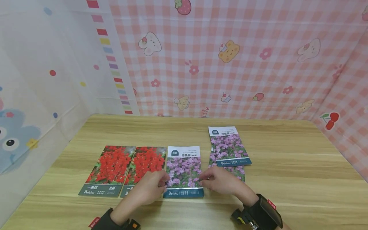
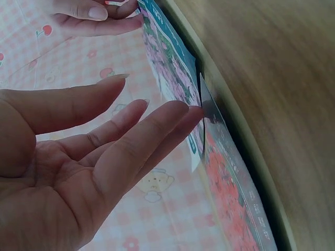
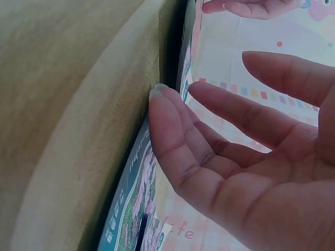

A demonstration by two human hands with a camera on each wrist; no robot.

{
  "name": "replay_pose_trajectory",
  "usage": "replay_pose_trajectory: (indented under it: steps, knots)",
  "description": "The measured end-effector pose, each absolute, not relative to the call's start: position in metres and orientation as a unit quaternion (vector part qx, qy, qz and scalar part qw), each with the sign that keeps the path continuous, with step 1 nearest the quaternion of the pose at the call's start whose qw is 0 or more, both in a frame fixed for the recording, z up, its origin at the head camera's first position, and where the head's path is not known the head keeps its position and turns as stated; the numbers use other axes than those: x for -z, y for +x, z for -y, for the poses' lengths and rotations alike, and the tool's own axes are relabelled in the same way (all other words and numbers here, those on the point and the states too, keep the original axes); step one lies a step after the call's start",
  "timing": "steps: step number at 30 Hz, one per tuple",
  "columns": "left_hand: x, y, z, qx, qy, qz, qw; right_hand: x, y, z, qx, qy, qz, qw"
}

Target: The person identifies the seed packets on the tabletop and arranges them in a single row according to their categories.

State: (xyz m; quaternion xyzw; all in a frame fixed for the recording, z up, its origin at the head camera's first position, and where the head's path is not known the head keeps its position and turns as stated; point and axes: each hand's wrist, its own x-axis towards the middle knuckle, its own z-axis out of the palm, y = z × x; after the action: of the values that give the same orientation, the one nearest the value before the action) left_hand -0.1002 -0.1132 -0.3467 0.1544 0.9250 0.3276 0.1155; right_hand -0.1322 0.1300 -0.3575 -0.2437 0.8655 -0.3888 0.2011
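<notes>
A seed packet with purple flowers (image 1: 184,169) lies flat on the table between the two hands. My left hand (image 1: 150,188) touches its left edge, reaching across the lower part of a red-flower packet (image 1: 149,159). At its right edge rest the fingertips of my right hand (image 1: 219,180). The left wrist view shows the left hand (image 2: 99,151) with fingers extended and thumb apart. In the right wrist view, the right hand (image 3: 246,141) has gently bent fingers, with nothing pinched between them and the thumb.
Another red-flower packet (image 1: 110,166) lies at the far left. To the right, a purple-flower packet (image 1: 230,147) overlaps another purple packet (image 1: 240,172) beneath it. The wooden table (image 1: 302,159) meets a pink checked cloth (image 1: 244,80) at the back.
</notes>
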Motion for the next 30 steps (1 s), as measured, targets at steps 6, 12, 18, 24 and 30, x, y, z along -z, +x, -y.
replay_pose_trajectory:
  steps: [6, 12, 18, 24, 30]
  knots:
    - [0.3467, -0.1000, 0.1135, -0.331, 0.159, -0.923, 0.115, 0.3562, -0.1315, -0.1304, 0.380, -0.246, -0.870, 0.196]
    - [0.3470, -0.0999, 0.1135, -0.329, 0.164, -0.923, 0.112, 0.3550, -0.1310, -0.1301, 0.367, -0.244, -0.877, 0.191]
    - [0.3472, -0.0999, 0.1136, -0.329, 0.162, -0.923, 0.115, 0.3544, -0.1312, -0.1295, 0.362, -0.241, -0.880, 0.193]
    - [0.3466, -0.0996, 0.1133, -0.331, 0.156, -0.923, 0.119, 0.3540, -0.1311, -0.1297, 0.361, -0.247, -0.878, 0.194]
    - [0.3458, -0.0994, 0.1131, -0.333, 0.157, -0.922, 0.117, 0.3535, -0.1318, -0.1313, 0.371, -0.255, -0.870, 0.198]
